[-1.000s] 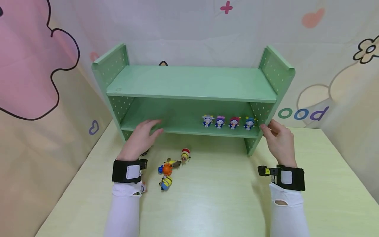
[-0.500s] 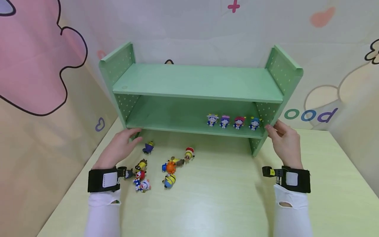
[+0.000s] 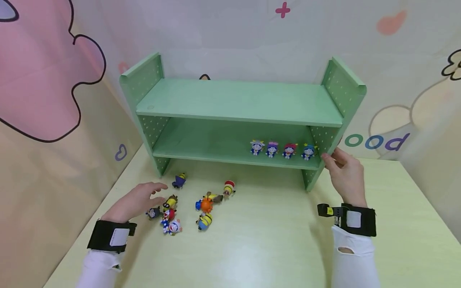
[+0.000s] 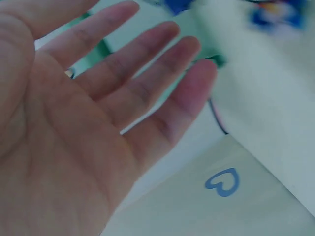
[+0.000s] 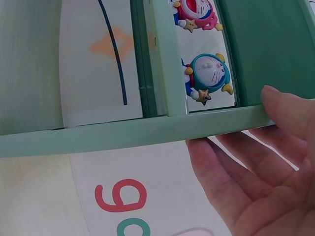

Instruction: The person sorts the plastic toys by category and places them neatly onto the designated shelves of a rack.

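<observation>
My right hand [image 3: 346,176] grips the right side panel of a green two-tier shelf [image 3: 237,103], with the thumb on one face and the fingers on the other. In the right wrist view that panel edge [image 5: 123,137] lies between thumb and fingers. My left hand [image 3: 134,201] hovers over the table with its fingers extended, holding nothing. Close by are a yellow-and-brown figurine [image 3: 170,203], a dark grey figurine [image 3: 154,213] and a purple-caped figurine [image 3: 179,181]. The left wrist view shows the bare palm [image 4: 74,142].
Several blue Doraemon figurines, among them a red-hatted one [image 3: 289,150], stand in a row at the right of the lower tier. On the table [image 3: 266,240] lie more figurines, including an orange one [image 3: 206,205] and a blue-and-yellow one [image 3: 204,221]. A printed cloth [image 3: 230,40] hangs behind.
My left hand has moved from the shelf's lower left front down and left to the figurines on the table. My right hand keeps its hold on the side panel.
</observation>
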The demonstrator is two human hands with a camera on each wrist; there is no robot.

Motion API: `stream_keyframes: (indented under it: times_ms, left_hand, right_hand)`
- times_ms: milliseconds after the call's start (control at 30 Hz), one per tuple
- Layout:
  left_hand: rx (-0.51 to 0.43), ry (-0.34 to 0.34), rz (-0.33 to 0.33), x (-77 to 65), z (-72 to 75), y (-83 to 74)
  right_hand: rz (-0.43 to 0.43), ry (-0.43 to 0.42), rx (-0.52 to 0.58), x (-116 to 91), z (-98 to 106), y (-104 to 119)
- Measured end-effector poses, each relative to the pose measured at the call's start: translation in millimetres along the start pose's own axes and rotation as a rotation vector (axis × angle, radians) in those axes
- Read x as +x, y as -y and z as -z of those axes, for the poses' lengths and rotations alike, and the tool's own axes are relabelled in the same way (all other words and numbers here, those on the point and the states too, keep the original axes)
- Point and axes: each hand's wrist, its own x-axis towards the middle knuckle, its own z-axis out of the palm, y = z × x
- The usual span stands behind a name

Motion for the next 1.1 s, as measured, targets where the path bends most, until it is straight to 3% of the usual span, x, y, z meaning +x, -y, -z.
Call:
stream_keyframes:
  times_ms: [233, 500, 867, 1100]
  left_hand:
    - [0.046, 0.073, -0.016, -15.0, -13.6, 7.6]
    - [0.143, 0.032, -0.063, -22.3, -19.8, 10.1]
    - [0.185, 0.002, -0.087, -20.7, -22.8, 8.7]
    - [0.132, 0.051, -0.011, -16.3, -21.7, 0.6]
  right_hand:
    - [0.013, -0.004, -0.007, 1, 2, 0]
    - [0.013, -0.010, -0.008, 1, 1, -1]
    - [0.011, -0.008, -0.003, 1, 1, -1]
    - [0.022, -0.010, -0.005, 1, 0, -2]
